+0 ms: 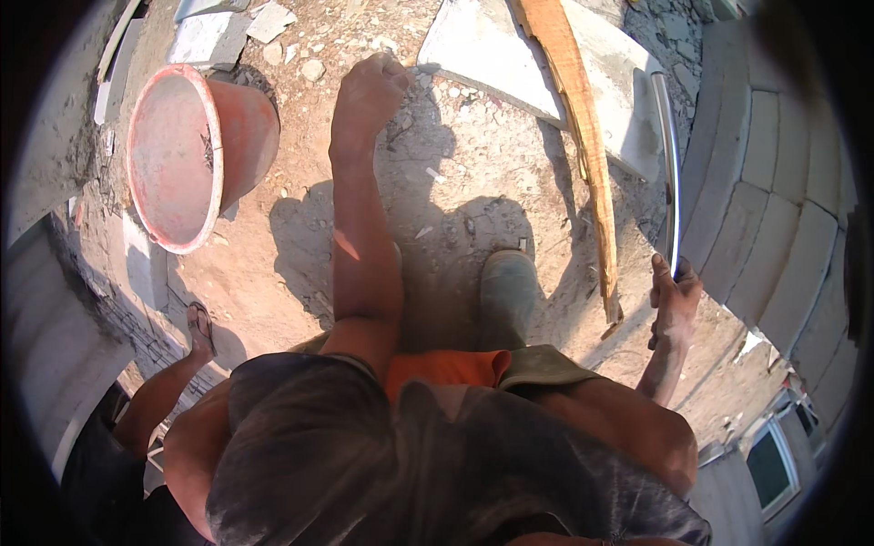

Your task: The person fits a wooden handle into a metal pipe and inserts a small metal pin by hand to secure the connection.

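Note:
My left hand [371, 91] reaches forward over the dirt with its fingers curled into a fist. What it may hold is hidden from view. Out to the right, my right hand [674, 305] is wrapped round the lower end of a long silver metal bar [671, 164], which rises away from me along a wall of grey blocks. Between my two hands lies a rough wooden plank [583, 136], its far part across a pale slab [496, 55]. The left hand is nearest the slab's left corner and loose stones, touching neither.
At the left a worn reddish bucket [244, 136] lies tipped, its mouth facing left. Broken pale slabs [205, 38] and rubble lie beyond it. Another person's sandalled foot [200, 329] stands at the lower left. The block wall [774, 173] borders the right side. My boot [508, 291] is on the dirt.

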### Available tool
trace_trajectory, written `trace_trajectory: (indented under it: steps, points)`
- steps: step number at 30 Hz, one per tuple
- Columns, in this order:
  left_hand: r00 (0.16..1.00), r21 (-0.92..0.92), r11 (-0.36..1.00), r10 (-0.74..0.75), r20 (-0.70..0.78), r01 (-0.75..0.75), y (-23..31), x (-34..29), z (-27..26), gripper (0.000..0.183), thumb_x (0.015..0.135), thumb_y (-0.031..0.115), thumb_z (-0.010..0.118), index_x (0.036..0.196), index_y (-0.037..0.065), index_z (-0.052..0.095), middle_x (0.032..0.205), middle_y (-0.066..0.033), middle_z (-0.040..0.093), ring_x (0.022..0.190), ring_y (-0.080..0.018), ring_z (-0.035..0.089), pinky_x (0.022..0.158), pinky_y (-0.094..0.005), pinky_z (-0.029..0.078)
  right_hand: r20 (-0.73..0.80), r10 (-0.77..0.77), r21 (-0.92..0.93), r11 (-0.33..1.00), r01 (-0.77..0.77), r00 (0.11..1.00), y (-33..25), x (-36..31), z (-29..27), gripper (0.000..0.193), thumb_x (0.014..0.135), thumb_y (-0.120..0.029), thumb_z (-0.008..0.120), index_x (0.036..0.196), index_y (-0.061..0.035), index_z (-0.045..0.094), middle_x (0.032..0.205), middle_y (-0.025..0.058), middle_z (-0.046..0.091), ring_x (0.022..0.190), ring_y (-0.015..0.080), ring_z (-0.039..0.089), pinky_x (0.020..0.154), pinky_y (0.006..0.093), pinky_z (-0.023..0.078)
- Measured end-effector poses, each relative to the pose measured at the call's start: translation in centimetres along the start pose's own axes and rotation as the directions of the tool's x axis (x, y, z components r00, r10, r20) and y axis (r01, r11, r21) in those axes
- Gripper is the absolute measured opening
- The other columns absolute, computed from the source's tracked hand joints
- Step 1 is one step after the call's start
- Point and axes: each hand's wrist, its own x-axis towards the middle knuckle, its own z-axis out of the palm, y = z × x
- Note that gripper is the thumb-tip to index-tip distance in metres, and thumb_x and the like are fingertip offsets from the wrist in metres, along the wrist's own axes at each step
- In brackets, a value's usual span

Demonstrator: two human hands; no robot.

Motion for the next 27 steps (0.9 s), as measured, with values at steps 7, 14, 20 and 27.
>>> trace_trajectory:
  steps: [7, 14, 20, 27]
  points:
    - [0.994, 0.314, 0.947, 0.092, -0.064, -0.068, -1.7, -1.8, 6.5, 0.047, 0.082, 0.029, 0.081, 0.118, 0.004, 0.063, 0.103, -0.0165, 0.071, 0.091, -0.0313, 0.069, 0.082, -0.0425, 0.053, 0.086, 0.021, 0.002, 1.000, -0.022, 0.996, 1.7, 0.5, 1.1, 0.024, 0.092, -0.022, 0.076, 0.085, -0.0052, 0.060, 0.056, -0.0042, 0.049, 0.043, 0.0041, 0.039, 0.039, 0.0231, 0.029]
    - [0.991, 0.360, 0.932, 0.087, -0.103, -0.044, -1.6, -3.0, 7.3, 0.057, 0.081, 0.031, 0.082, 0.127, 0.005, 0.061, 0.115, -0.0173, 0.068, 0.102, -0.0334, 0.068, 0.086, -0.0447, 0.054, 0.089, 0.008, 0.027, 1.000, -0.011, 0.996, 2.0, 0.9, 1.2, 0.023, 0.093, -0.025, 0.075, 0.085, -0.0069, 0.062, 0.055, -0.0054, 0.048, 0.043, 0.0038, 0.037, 0.040, 0.0221, 0.027]
    - [0.972, 0.358, 0.922, 0.202, -0.122, -0.147, -2.4, -2.9, 7.9, 0.042, 0.083, 0.023, 0.078, 0.117, 0.003, 0.063, 0.108, -0.0186, 0.068, 0.093, -0.0368, 0.070, 0.080, -0.0468, 0.054, 0.085, 0.032, -0.014, 0.999, -0.031, 0.996, 2.3, 1.4, 1.5, 0.024, 0.093, -0.024, 0.075, 0.082, -0.0076, 0.061, 0.055, -0.0055, 0.049, 0.043, 0.0035, 0.038, 0.040, 0.0219, 0.027]
    - [0.983, 0.376, 0.919, 0.162, -0.087, -0.118, -1.8, -2.6, 7.7, 0.048, 0.080, 0.026, 0.084, 0.115, 0.002, 0.062, 0.102, -0.0165, 0.070, 0.088, -0.0276, 0.069, 0.074, -0.0412, 0.055, 0.078, 0.033, 0.034, 0.999, -0.036, 0.996, 3.1, 1.4, 1.7, 0.023, 0.093, -0.022, 0.074, 0.080, -0.0087, 0.061, 0.056, -0.0054, 0.049, 0.043, 0.0034, 0.038, 0.040, 0.0218, 0.028]
